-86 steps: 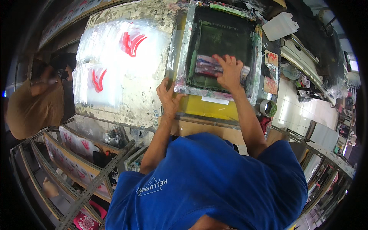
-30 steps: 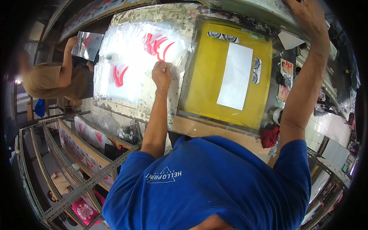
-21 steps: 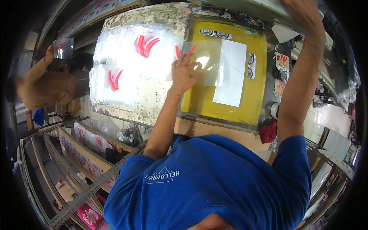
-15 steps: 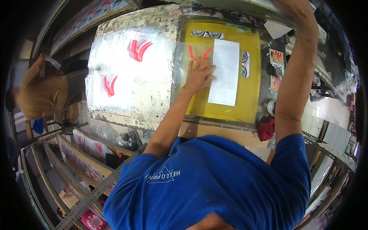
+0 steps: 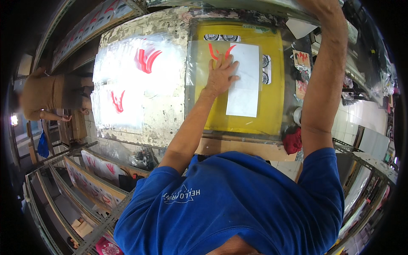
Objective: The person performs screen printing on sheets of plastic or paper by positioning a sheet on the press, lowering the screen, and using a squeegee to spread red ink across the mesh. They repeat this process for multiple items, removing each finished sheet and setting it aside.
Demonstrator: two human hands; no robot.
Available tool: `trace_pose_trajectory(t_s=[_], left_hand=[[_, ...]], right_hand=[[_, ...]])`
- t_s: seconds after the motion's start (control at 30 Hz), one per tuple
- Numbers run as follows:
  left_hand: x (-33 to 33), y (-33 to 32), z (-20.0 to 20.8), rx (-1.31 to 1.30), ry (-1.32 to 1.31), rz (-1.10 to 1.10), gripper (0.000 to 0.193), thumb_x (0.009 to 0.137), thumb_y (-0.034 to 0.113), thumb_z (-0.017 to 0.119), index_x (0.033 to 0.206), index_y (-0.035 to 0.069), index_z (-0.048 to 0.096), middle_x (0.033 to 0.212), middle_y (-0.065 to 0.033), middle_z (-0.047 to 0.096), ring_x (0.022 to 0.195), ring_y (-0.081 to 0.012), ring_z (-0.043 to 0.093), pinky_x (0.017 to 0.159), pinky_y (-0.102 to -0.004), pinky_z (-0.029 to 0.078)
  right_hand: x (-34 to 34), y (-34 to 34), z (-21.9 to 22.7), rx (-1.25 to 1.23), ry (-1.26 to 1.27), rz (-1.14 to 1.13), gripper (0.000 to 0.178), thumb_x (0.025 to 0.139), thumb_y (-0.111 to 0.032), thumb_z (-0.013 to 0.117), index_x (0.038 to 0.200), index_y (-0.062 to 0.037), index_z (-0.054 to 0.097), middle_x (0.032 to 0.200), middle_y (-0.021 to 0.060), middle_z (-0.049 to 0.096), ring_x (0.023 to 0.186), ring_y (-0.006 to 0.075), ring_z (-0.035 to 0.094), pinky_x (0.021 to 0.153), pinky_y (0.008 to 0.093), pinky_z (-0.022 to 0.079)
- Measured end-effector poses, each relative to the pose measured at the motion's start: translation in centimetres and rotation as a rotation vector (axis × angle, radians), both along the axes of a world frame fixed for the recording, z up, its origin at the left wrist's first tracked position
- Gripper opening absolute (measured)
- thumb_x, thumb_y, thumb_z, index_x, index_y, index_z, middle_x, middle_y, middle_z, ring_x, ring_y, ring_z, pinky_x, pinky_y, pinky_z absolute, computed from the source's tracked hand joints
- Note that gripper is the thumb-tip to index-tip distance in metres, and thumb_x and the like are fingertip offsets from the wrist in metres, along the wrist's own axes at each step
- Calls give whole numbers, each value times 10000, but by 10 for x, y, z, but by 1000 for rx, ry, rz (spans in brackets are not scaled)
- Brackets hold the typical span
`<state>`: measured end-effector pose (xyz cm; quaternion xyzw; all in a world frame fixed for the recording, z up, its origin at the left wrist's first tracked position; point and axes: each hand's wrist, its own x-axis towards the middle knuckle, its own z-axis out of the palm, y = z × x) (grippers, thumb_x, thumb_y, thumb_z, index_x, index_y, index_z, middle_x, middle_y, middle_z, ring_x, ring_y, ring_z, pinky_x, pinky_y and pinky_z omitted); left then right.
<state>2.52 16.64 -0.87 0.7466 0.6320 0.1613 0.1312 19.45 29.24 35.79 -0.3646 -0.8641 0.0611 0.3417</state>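
Observation:
My left hand (image 5: pixel 222 76) lies with spread fingers on a transparent plastic sheet (image 5: pixel 197 63), just below its red curved strokes (image 5: pixel 221 51). That sheet rests on a yellow board (image 5: pixel 270 114) and overlaps the left side of a white paper (image 5: pixel 243 100). Black-and-white printed strips lie on the board, one along the top (image 5: pixel 222 38) and one beside the paper (image 5: pixel 266 70). My right hand (image 5: pixel 321 6) reaches up to the top edge of the picture, beside a grey frame edge. Its fingers are cut off from view, so what it holds cannot be made out.
Left of the board, overlapping transparent sheets with red strokes (image 5: pixel 148 59) cover much of a paint-stained table (image 5: pixel 163 123). A red cloth (image 5: pixel 292 140) and a roll of tape (image 5: pixel 297 115) sit at the right edge. Metal racks (image 5: pixel 80 182) stand behind left; another person (image 5: pixel 51 93) is at far left.
My left hand and the printed sheet have slid slightly right, so the red stroke now overlaps the white paper. My view shifted a little. The other person has changed posture.

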Motion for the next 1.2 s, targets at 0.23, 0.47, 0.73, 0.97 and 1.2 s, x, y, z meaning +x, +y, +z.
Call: trace_pose_trajectory(t_s=[0.23,0.47,0.73,0.97,1.2], left_hand=[[5,1,0,130,-11,-8,563,895,446,660,1382,182,560,1496,-98,440,1438,-387,284,1093,-662,204],[2,5,13,289,42,35,668,867,418,705,1443,153,495,1470,-135,464,1414,-387,337,1092,-633,209],[-13,-53,144,568,-1452,371,885,696,98,878,1436,-45,414,1221,-122,614,1177,-213,557,1019,-376,432],[-21,-145,38,205,-1093,634,936,554,172,969,1342,-55,517,1357,-187,545,1239,-291,529,1089,-430,402],[-23,-155,12,313,-254,583,862,473,396,947,1199,23,668,1388,-167,492,1268,-383,413,1061,-502,336]], right_hand=[[3,3,4,-90,-24,11,377,823,-257,638,1103,-31,749,981,184,745,830,273,680,765,370,545],[-2,1,-6,-72,-11,-53,374,818,-259,649,1095,-31,754,860,122,753,706,216,656,671,364,528],[23,-67,-99,206,6,75,495,755,-152,769,1235,-257,714,954,99,701,827,295,624,789,376,494],[24,-130,-205,-164,-127,-41,423,817,-261,742,1237,-257,689,865,64,649,840,264,630,748,381,453],[22,-150,-291,-295,-405,-42,726,677,-187,812,1364,-242,584,1075,56,588,1033,261,530,930,481,334]])
